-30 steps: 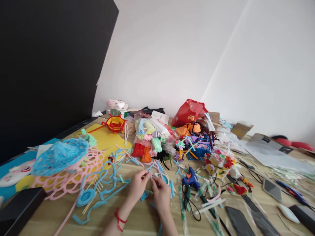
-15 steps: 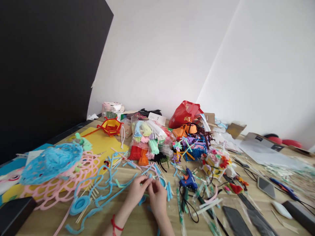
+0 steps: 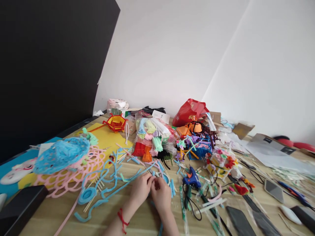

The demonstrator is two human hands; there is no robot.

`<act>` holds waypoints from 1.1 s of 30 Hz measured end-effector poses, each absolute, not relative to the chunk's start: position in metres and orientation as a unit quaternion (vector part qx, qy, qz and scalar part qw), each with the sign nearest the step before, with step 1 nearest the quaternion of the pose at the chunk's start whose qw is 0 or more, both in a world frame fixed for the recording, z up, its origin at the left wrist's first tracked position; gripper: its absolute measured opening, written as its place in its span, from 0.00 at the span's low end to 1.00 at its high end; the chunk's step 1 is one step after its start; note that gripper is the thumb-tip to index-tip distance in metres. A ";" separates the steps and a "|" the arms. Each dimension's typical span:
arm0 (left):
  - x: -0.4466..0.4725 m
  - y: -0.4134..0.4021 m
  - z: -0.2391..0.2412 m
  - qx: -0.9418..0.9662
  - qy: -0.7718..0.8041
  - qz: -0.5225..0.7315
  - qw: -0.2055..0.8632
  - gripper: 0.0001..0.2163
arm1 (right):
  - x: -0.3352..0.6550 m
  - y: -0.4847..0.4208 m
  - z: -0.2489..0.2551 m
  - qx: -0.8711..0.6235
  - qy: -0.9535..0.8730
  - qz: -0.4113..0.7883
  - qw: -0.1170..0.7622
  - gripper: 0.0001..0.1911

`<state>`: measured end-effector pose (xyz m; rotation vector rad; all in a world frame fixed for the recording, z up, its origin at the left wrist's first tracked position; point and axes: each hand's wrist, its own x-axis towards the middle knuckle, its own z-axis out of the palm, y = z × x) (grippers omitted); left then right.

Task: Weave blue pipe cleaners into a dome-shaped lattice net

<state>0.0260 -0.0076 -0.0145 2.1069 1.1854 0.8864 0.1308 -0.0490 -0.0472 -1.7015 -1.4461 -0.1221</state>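
My left hand [image 3: 140, 189], with a red string bracelet on its wrist, is closed in a pinch. Its fingertips meet those of my right hand [image 3: 161, 194], which is also pinched. A short bit of light-blue pipe cleaner [image 3: 153, 173] pokes out above the joined fingertips; the rest of it is hidden by the fingers. Just left of the hands lie long blue pipe cleaners [image 3: 115, 193] and a flat blue coil [image 3: 88, 195]. Short blue pieces [image 3: 172, 187] lie beside my right hand.
A blue glue gun [image 3: 192, 178] stands right of my hands, its black cord looping on the table. Bagged pipe cleaner bundles [image 3: 152, 134] are piled behind. Leftward are a pink net [image 3: 61, 186] and a blue woven piece [image 3: 62, 154]. A phone [image 3: 273, 190] lies at right.
The whole scene has shifted slightly right as the head view turned. My hands stay pinched together, turned a little, with the blue bit still at the fingertips.
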 end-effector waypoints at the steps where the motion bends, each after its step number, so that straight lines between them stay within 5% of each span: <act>1: 0.026 -0.008 -0.014 0.786 0.437 0.333 0.285 0.13 | 0.131 -0.049 -0.047 -0.683 -0.588 -0.066 0.428 0.14; 24: 0.033 -0.013 -0.012 0.733 0.470 0.373 0.320 0.15 | 0.131 -0.056 -0.045 -0.671 -0.622 -0.129 0.383 0.10; 33: 0.036 -0.016 -0.009 0.701 0.461 0.414 0.352 0.16 | 0.130 -0.052 -0.040 -0.665 -0.533 0.040 0.521 0.14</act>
